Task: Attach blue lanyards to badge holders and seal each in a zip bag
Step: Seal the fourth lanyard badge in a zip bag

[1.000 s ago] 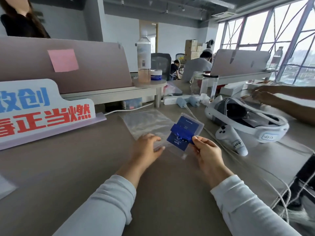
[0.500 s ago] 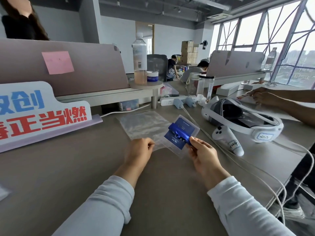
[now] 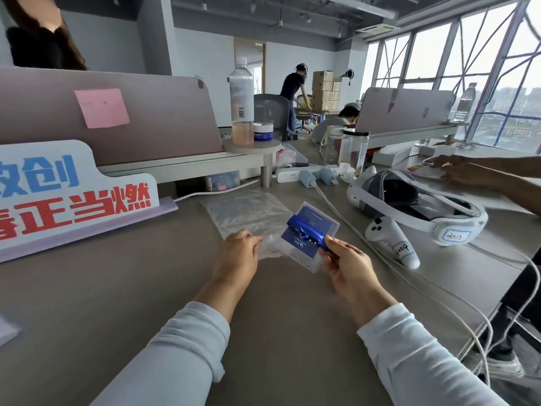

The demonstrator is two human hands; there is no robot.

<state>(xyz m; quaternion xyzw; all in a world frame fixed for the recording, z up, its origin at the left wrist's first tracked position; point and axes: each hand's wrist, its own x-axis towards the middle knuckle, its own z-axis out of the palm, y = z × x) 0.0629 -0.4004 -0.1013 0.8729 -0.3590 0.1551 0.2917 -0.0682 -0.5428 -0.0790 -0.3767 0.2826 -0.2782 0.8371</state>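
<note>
Only one camera looks here, and it sits on my head. It faces forward and down, with a wide angle that bends the edges. Taking the white VR headset point(image 3: 415, 208) as mark: my left hand point(image 3: 238, 253) and right hand point(image 3: 348, 268) are left of it, close under the lens; the windows point(image 3: 433, 57) stand far behind it.

A: Seeing the clear zip bag point(image 3: 246, 213) lying flat and crinkly on the desk point(image 3: 117, 288)?
B: Yep, and spotting the clear badge holder point(image 3: 317, 222) tilting at its right edge, blue lanyard point(image 3: 304, 230) bunching across the front.
</note>
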